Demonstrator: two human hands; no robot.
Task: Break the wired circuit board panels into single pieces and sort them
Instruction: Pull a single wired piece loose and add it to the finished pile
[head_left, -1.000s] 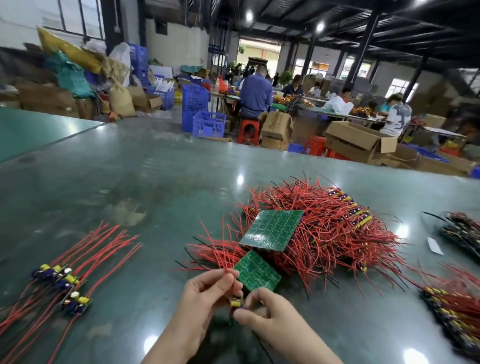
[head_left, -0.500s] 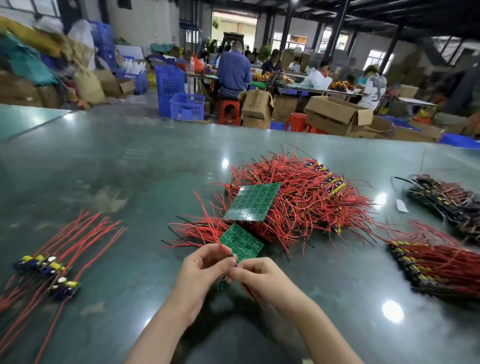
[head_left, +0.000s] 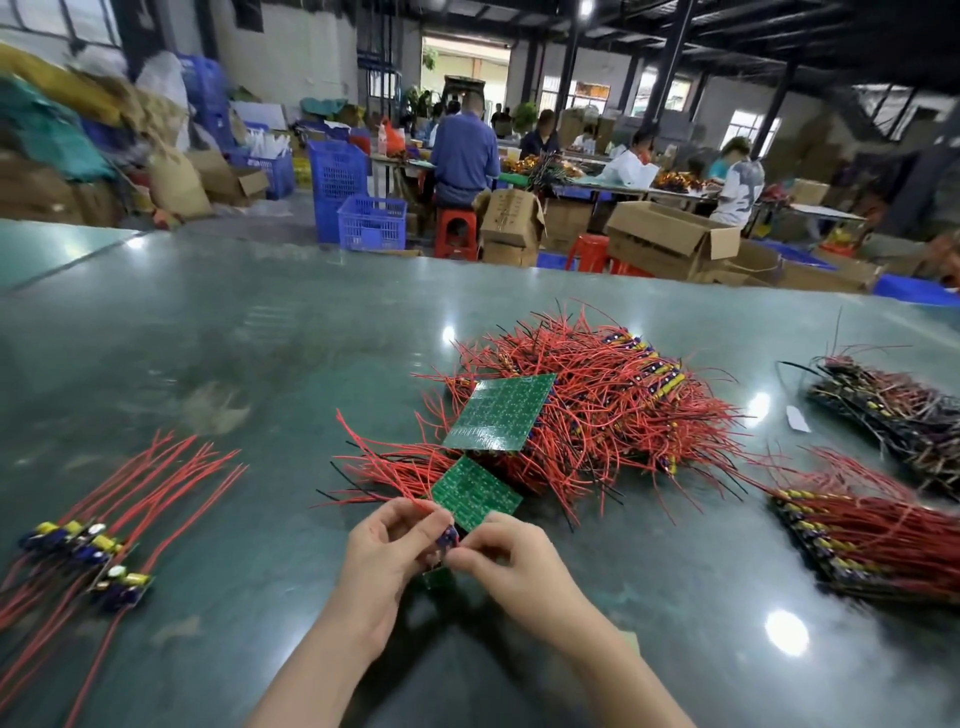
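Circuit board panels (head_left: 587, 405) mostly remain unbroken, heaped on the desk (head_left: 218, 332) beyond the grip; only a few single pieces (head_left: 98, 551) lie sorted well to its left. Both hands pinch one small wired board piece (head_left: 441, 551) between them: left hand (head_left: 387, 556) and right hand (head_left: 511, 564) grasping opposite sides, apparently mid-snap, just above the desk.
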